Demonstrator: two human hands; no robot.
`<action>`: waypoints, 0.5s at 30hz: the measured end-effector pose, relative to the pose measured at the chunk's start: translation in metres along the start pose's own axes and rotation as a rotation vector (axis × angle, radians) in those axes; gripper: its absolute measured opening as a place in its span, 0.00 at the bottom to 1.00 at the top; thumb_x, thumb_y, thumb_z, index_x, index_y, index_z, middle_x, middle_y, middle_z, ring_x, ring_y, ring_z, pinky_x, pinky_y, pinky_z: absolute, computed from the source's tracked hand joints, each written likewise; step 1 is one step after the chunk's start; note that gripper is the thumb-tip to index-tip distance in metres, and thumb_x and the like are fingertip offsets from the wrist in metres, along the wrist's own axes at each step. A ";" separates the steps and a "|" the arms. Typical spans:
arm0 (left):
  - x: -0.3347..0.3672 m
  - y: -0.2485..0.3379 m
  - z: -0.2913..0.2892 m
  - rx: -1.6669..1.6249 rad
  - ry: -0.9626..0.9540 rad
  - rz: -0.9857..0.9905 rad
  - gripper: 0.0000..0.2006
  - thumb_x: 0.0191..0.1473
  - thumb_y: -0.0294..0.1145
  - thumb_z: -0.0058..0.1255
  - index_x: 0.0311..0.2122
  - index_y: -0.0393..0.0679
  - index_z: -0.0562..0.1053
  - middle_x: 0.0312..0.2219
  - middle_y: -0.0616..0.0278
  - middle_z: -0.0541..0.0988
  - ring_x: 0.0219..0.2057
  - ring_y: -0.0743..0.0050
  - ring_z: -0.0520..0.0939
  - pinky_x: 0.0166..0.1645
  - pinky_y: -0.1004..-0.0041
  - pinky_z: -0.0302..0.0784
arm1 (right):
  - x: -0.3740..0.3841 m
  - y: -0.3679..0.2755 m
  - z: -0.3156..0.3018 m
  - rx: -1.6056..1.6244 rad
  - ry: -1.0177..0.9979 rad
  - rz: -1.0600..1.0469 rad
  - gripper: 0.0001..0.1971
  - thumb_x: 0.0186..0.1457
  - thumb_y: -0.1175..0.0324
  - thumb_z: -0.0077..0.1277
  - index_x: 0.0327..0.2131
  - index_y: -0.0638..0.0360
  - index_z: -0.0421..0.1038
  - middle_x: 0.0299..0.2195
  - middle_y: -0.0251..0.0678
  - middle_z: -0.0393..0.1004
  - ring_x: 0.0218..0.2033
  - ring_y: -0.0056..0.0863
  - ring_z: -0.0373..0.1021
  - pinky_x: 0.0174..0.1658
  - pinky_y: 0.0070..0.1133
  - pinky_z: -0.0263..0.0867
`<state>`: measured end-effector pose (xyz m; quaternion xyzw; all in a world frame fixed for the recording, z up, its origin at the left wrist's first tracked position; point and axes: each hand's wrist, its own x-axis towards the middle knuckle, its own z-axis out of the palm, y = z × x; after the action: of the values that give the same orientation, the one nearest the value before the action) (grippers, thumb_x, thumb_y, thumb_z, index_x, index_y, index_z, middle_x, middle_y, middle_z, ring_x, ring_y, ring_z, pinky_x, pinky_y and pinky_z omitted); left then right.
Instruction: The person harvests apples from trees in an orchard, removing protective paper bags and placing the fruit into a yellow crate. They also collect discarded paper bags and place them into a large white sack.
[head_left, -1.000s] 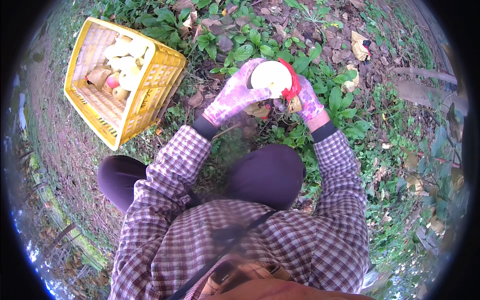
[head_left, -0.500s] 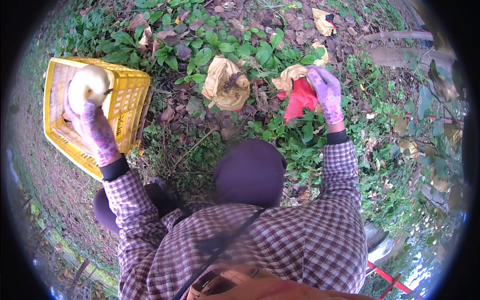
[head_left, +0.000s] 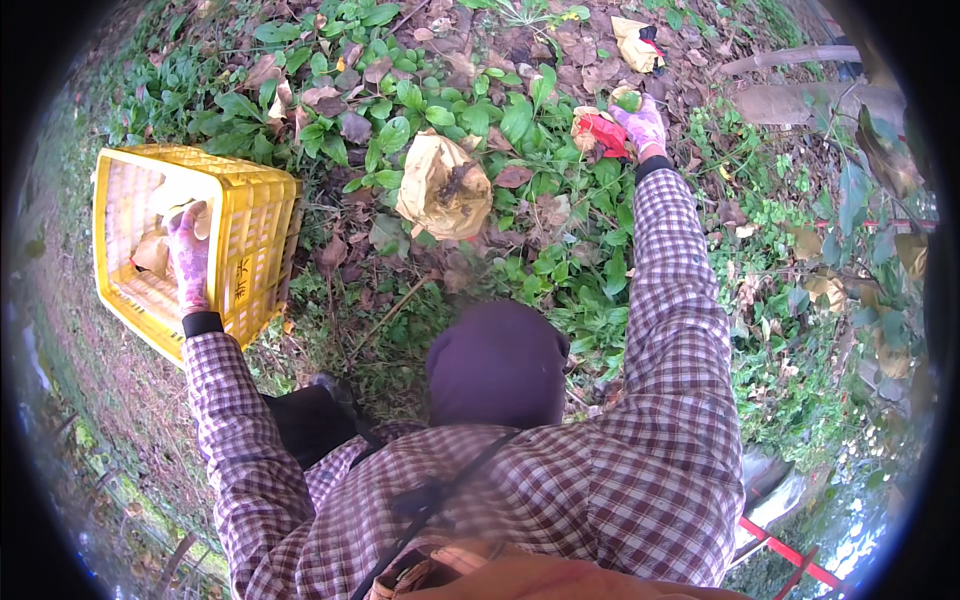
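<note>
My left hand [head_left: 190, 262], in a purple patterned glove, reaches into the yellow plastic crate [head_left: 262, 215]. Its fingers curl over a pale round fruit [head_left: 203, 222], apple-like and partly hidden by the glove. My right hand [head_left: 643, 126], gloved alike, is stretched far forward at the right, with fingers bent around a small tan-and-green thing [head_left: 628, 99] that I cannot make out. Against its left side is a crumpled tan paper bag with red lining [head_left: 600, 132]; whether the fingers also hold it is unclear.
A crumpled tan paper bag [head_left: 445, 188] lies on the leaves ahead of my knee [head_left: 497, 365]. Another bag [head_left: 637, 45], with red and black inside, is farther off. A tree trunk [head_left: 815, 104] and leafy branches [head_left: 850, 205] stand at the right.
My left hand has lowered the pale fruit into the crate. My right hand has moved forward, away from me, and the red-lined paper bag has shifted forward as well.
</note>
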<state>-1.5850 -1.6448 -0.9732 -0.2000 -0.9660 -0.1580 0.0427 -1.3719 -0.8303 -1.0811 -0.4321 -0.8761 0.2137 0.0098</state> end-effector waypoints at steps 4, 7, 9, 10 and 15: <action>-0.032 -0.013 -0.016 -0.130 0.155 -0.309 0.18 0.56 0.24 0.58 0.52 0.39 0.77 0.45 0.54 0.80 0.49 0.62 0.80 0.56 0.66 0.76 | -0.031 -0.063 0.014 -0.162 0.052 0.076 0.37 0.43 0.49 0.70 0.55 0.55 0.70 0.53 0.50 0.75 0.55 0.48 0.72 0.57 0.39 0.69; -0.020 0.042 -0.040 -0.166 0.425 -0.284 0.12 0.59 0.21 0.55 0.49 0.38 0.78 0.44 0.57 0.80 0.47 0.68 0.80 0.54 0.70 0.77 | -0.028 -0.041 0.008 -0.095 0.115 -0.052 0.31 0.43 0.55 0.69 0.50 0.57 0.73 0.46 0.50 0.78 0.50 0.48 0.75 0.54 0.38 0.70; -0.009 0.094 -0.046 -0.229 0.571 -0.159 0.11 0.60 0.19 0.53 0.48 0.38 0.78 0.43 0.59 0.80 0.46 0.69 0.80 0.53 0.71 0.77 | -0.019 0.009 0.000 0.118 0.101 -0.120 0.26 0.42 0.59 0.68 0.46 0.59 0.75 0.42 0.51 0.80 0.48 0.48 0.76 0.52 0.37 0.70; -0.005 0.127 -0.049 -0.239 0.610 -0.112 0.08 0.62 0.21 0.52 0.45 0.37 0.79 0.43 0.58 0.82 0.46 0.68 0.82 0.54 0.70 0.77 | -0.022 0.029 -0.003 0.180 0.128 -0.176 0.22 0.43 0.61 0.66 0.42 0.59 0.76 0.40 0.50 0.80 0.46 0.48 0.76 0.50 0.36 0.71; -0.031 0.206 -0.031 -0.416 0.455 0.092 0.11 0.54 0.13 0.54 0.38 0.42 0.78 0.38 0.61 0.83 0.40 0.67 0.83 0.50 0.69 0.78 | -0.119 -0.037 -0.010 0.573 0.021 -0.255 0.12 0.53 0.78 0.58 0.43 0.63 0.78 0.37 0.33 0.83 0.37 0.19 0.76 0.44 0.20 0.71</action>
<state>-1.4736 -1.4869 -0.8888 -0.2073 -0.8685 -0.3911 0.2230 -1.3234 -0.9370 -1.0381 -0.3008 -0.8270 0.4446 0.1669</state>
